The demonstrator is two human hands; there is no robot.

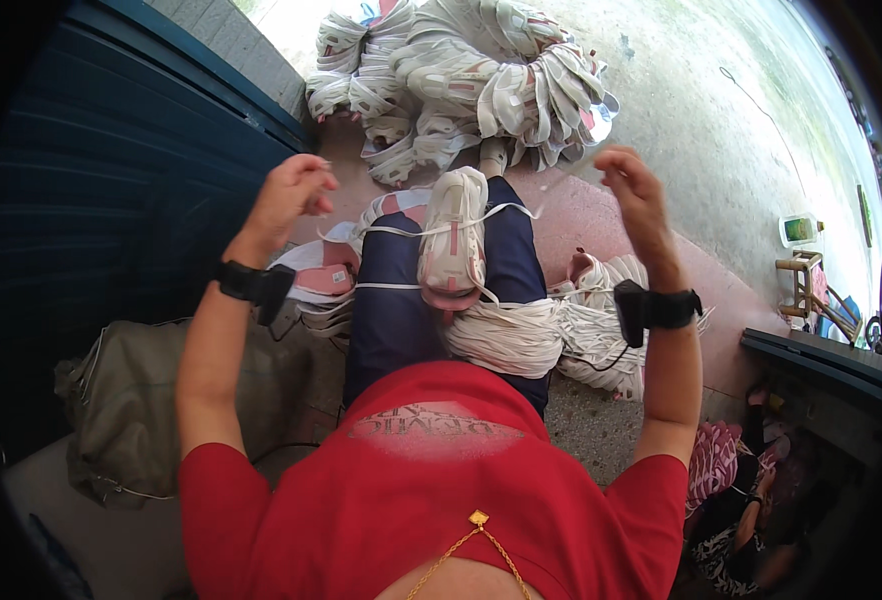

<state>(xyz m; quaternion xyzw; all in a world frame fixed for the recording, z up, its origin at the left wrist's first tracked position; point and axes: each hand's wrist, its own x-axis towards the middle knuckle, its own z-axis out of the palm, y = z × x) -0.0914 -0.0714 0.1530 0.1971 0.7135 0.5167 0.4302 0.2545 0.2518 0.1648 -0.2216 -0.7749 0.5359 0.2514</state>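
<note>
A white sneaker upper with pink trim (453,235) rests upright between my knees, its toe pointing away. White shoelace (401,232) trails from it to both sides. My left hand (299,190) is raised left of the upper, its fingers curled; what they pinch is too small to make out. My right hand (629,180) is lifted on the other side with fingers closed, and a faint blurred strand of lace runs toward it. A thick bundle of white laces (506,337) lies across my right thigh.
Nested white shoe uppers (461,75) are heaped ahead on the floor. More uppers (326,285) lie by my left leg, and others (606,330) by my right. A grey-green sack (161,400) sits at left. Another person (746,510) is at lower right, near a wooden stool (811,285).
</note>
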